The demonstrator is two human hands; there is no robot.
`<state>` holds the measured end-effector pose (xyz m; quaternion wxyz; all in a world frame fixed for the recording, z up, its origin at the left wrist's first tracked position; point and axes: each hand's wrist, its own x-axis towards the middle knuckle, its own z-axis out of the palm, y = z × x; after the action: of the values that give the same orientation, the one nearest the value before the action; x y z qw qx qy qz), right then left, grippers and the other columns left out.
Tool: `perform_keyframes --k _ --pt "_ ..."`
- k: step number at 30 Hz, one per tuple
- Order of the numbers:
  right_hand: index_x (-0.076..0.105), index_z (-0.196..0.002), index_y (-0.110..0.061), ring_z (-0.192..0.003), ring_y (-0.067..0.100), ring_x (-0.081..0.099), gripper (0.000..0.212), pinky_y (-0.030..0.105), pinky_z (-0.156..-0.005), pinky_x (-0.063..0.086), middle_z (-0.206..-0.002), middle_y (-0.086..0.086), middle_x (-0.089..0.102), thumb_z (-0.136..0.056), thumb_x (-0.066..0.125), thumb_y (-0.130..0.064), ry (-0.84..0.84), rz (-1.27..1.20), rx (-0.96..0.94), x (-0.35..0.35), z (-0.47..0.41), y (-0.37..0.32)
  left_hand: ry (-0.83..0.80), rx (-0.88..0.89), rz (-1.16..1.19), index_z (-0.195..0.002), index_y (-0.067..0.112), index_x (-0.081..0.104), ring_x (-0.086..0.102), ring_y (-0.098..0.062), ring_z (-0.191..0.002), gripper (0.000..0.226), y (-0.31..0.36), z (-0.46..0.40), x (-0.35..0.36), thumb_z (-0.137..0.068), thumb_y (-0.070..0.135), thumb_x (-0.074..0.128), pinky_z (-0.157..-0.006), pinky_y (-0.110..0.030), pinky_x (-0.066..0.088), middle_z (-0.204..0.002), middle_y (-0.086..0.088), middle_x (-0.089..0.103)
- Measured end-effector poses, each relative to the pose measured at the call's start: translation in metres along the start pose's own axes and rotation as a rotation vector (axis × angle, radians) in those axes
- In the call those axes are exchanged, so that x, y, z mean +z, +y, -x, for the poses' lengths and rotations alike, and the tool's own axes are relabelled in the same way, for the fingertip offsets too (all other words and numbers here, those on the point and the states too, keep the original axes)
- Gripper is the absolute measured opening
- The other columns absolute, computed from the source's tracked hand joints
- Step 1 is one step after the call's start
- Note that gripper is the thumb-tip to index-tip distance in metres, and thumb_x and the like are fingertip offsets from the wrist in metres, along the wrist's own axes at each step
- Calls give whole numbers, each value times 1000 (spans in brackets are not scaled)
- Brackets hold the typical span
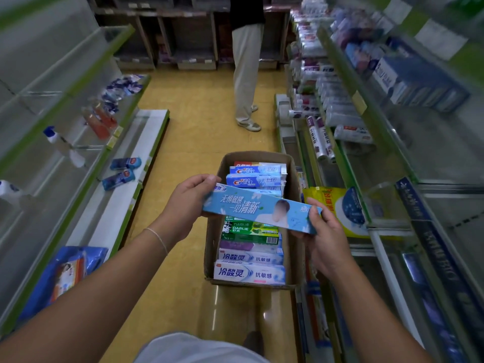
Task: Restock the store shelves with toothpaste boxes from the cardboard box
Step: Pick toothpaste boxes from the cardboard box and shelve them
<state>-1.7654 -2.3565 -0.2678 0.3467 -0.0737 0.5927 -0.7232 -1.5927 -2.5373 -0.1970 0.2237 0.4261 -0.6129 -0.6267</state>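
Light-blue toothpaste box [259,209] sits above the cardboard box [293,179], left hand [188,203] and right hand [323,233] each gripping an end, so keep it level and carry it to a shelf [146,132] squarely.

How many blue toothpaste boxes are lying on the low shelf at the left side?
2. One blue toothpaste box lies farther along the low left shelf; the second blue box lies just nearer, beside it. Others may be hidden outside the view.
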Motion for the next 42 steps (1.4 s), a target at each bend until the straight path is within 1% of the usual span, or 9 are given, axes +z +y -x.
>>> perform_keyframes --k 8,11,19,22,28,32,35,40,42 --pt "61 -114 -21 -74 7 67 18 26 -57 54 -96 1 68 -103 47 -20 145 63 -147 22 45 -36 -107 47 13 -103 11 62 62 -17 -75 24 24 -2 -11 -101 31 49 -55 -29 53 -91 -10 65" --pt "62 -114 -25 -75 6 66 19 24 -56 53 -99 -1 67 -103 47 -21 222 89 -220 32 68 -43 -159 116 -48 -107 13 63 60 -19 -81 28 33 3 -21 -102 34 45 -57 -31 54 -95 -8 64" --pt "62 -120 -24 -92 22 66 22 49 -85 56 -113 10 67 -98 59 -21 420 85 -315 66 137 -39 -268 177 -145 -97 21 58 59 -23 -84 23 32 22 -51 -99 42 48 -76 -45 57 -105 -12 60" --pt "60 -124 -19 -96 21 66 26 42 -82 58 -113 9 68 -98 59 -20 508 87 -326 71 166 -30 -308 172 -174 -96 22 55 59 -25 -90 26 27 33 -53 -96 48 50 -84 -50 56 -106 -8 57" --pt "60 -119 -19 -97 21 66 20 54 -94 53 -100 0 68 -99 58 -20 718 53 -301 65 227 -18 -312 291 -289 -117 13 56 51 -20 -89 36 33 73 -29 -97 42 51 -73 -26 36 -105 -3 52" --pt "59 -126 -18 -104 19 66 29 45 -93 56 -113 2 67 -99 59 -26 856 84 -302 48 271 -18 -426 320 -310 -118 13 55 51 -22 -95 38 36 102 -9 -97 43 51 -78 -29 39 -108 -5 54" --pt "60 -123 -14 -96 16 66 28 33 -78 57 -114 5 68 -99 57 -29 923 115 -326 37 308 -20 -516 335 -344 -120 13 54 52 -23 -96 41 33 128 3 -96 47 49 -78 -32 39 -111 -7 54" --pt "65 -111 -12 -90 15 64 26 37 -82 57 -105 7 69 -102 51 -31 1017 206 -343 19 379 -18 -604 361 -354 -120 13 55 50 -13 -77 40 30 193 23 -97 45 49 -61 -29 36 -106 -4 53" --pt "66 -107 -10 -85 15 63 27 31 -74 56 -100 8 69 -102 50 -31 1060 222 -363 9 410 -14 -638 389 -362 -120 13 54 46 -6 -70 38 30 225 28 -98 43 47 -54 -27 34 -101 -2 53"
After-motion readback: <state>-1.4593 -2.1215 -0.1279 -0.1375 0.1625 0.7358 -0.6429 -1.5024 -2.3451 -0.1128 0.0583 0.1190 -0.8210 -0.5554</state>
